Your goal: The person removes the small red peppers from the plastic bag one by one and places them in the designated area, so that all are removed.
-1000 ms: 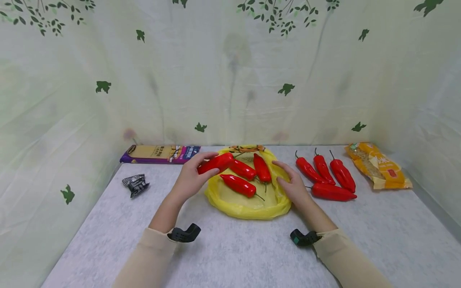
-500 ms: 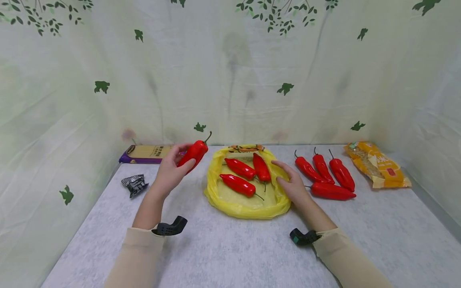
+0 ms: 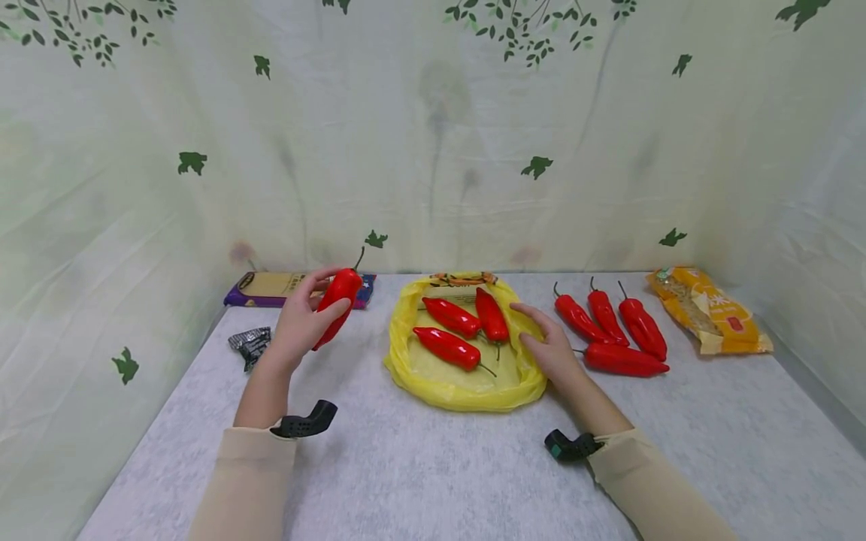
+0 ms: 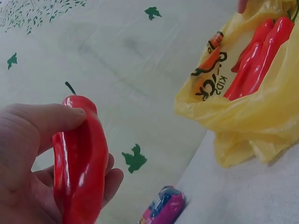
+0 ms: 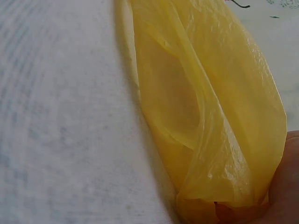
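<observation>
My left hand (image 3: 304, 319) grips a red pepper (image 3: 338, 293) by its body, tip down and green stem up. In the left wrist view the thumb lies across the front of the pepper (image 4: 81, 154), with fingers behind it. The yellow plastic bag (image 3: 467, 398) lies wide-mouthed at the middle, with 3 red peppers (image 3: 448, 348) inside. My right hand (image 3: 553, 352) rests against the bag's right rim, its index finger and thumb spread apart. In the right wrist view the yellow bag (image 5: 224, 116) fills the middle, and most fingers are hidden.
Several red peppers (image 3: 625, 361) lie to the right of the bag. Behind them sits an orange food packet (image 3: 710, 312). A purple packet (image 3: 271, 289) lies at the back left, partly behind my left hand. A small black wrapper (image 3: 249, 344) is near the left edge.
My left hand has carried the pepper leftward, from above the bag to near the purple packet, and the pepper has turned stem up. The right hand and bag have stayed put.
</observation>
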{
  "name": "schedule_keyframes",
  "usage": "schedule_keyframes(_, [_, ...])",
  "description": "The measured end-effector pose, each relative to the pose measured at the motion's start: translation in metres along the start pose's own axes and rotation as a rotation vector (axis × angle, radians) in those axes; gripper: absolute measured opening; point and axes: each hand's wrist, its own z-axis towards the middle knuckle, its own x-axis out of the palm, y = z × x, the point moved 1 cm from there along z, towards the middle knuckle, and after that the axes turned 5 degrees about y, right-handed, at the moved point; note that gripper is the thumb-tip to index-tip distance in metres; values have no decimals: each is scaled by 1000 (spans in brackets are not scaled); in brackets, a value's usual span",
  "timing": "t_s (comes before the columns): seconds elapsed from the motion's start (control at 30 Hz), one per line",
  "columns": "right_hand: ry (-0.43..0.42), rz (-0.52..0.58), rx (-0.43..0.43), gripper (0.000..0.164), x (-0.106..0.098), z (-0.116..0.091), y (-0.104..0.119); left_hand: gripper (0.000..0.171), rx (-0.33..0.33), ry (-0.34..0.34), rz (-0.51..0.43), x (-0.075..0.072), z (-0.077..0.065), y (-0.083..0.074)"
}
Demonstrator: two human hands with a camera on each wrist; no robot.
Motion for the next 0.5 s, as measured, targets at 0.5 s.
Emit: schedule_keyframes(0.5, [4,-7,39,50,1,-1,2,66,-53,24,21,-26,-2,17])
